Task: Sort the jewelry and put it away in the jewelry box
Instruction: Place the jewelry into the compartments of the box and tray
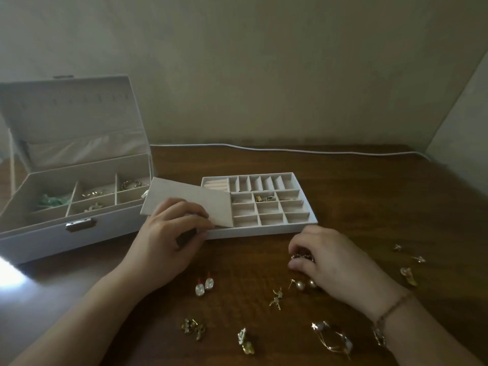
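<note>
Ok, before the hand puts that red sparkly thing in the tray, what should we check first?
1. Right hand has the reddish piece pinched: ok, fingers curl round it, though it has not left the table.
2. Tray held steady: ok, left hand rests at its front edge.
3. Free compartments: ok, the bottom two rows of small squares look empty.
4. Flap out of the way: not ok, it lies over the tray's left part.
5. What kind of jewelry the piece is: cannot tell, fingers hide most of it.
6. Jewelry box open: ok, lid up.
</note>
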Demonstrator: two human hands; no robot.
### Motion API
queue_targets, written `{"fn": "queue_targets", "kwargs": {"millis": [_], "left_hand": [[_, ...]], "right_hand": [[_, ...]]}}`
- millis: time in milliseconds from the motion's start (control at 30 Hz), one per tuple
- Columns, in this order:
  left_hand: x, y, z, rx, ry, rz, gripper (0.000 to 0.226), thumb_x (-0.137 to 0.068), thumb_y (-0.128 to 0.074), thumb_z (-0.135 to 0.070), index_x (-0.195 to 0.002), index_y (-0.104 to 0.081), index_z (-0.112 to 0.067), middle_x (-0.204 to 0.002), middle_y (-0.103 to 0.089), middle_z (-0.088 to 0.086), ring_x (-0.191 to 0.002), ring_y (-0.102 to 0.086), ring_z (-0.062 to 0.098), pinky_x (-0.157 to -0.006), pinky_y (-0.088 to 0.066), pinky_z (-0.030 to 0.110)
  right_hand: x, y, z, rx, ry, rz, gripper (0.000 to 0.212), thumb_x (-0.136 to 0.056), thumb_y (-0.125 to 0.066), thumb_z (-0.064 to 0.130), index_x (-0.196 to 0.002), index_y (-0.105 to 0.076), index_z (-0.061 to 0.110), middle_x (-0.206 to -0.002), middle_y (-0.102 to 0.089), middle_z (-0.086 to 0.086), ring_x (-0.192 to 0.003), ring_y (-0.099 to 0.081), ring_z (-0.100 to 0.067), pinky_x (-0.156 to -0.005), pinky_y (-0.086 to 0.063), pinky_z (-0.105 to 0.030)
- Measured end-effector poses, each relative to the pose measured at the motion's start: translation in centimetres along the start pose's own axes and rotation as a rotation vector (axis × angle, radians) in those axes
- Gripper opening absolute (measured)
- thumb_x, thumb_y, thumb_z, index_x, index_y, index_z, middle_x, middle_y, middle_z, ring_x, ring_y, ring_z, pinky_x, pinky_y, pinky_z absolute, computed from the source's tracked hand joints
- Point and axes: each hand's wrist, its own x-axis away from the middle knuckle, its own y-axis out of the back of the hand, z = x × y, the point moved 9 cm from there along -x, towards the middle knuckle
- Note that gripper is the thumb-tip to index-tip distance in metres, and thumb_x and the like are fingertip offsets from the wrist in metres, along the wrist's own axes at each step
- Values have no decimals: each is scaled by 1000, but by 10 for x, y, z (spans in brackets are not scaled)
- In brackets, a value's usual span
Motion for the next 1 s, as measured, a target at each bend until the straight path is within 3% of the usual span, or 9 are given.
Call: {"fn": "queue_targets", "kwargs": {"millis": [167, 233, 367, 467, 700, 833, 1000], "left_hand": [[1, 1, 2, 9, 27, -13, 13, -86, -75, -14, -97, -79, -19, -106, -69, -7, -107, -59, 18, -86, -56, 38], [1, 2, 5, 26, 43, -18, 15, -85, -75, -11, -97, -79, -19, -105, -69, -8, -107, -60, 18, -85, -56, 38], [2, -1, 6, 51, 56, -8, 16, -85, -75, -11, -97, -79, -20, -105, -69, -10, -107, -58, 18, -86, -55, 34], [2, -1, 8, 68, 63, -15, 16, -85, -76, -11, -97, -79, -22, -105, -69, -12, -107, -56, 14, -88, -51, 28], [0, -1, 11, 110, 55, -18, 16, -87, -74, -15, -98, -78, -26, -104, -68, -15, -107, -54, 10, -88, -48, 22], [1, 1, 14, 140, 56, -17, 15, -89, -71, -17, -99, -77, -26, -104, -68, -14, -107, -55, 8, -88, -50, 23], [0, 2, 14, 167, 66, -12, 14, -90, -68, -21, -100, -77, -25, -104, -69, -14, -107, -55, 7, -87, -53, 27]], "right_hand": [[5, 6, 1, 3, 34, -14, 3, -94, -55, 36, -95, -57, 37, -92, -50, 18, -80, -52, 0, -65, -47, -17], [8, 10, -3, 18, 20, -35, 9, -94, -52, 29, -91, -53, 38, -89, -49, 18, -75, -51, 0, -58, -42, -16], [14, 13, -11, 3, 7, -2, 17, -94, -56, 30, -95, -49, 45, -95, -47, 24, -82, -51, 3, -65, -46, -17], [15, 13, -12, -32, 14, 23, 18, -91, -61, 28, -87, -53, 44, -96, -49, 24, -86, -52, 3, -72, -50, -19], [11, 22, -8, -223, 52, -118, 25, -79, -74, 14, -77, -61, 36, -97, -56, 28, -90, -56, 2, -71, -47, -10], [7, 27, -7, -440, 3, -227, 26, -78, -75, 11, -77, -64, 34, -92, -65, 20, -80, -65, 0, -67, -49, -8], [-39, 43, 24, -524, 53, -236, 18, -77, -77, 22, -80, -67, 36, -85, -66, 18, -78, -63, 0, -61, -50, -10]]}}
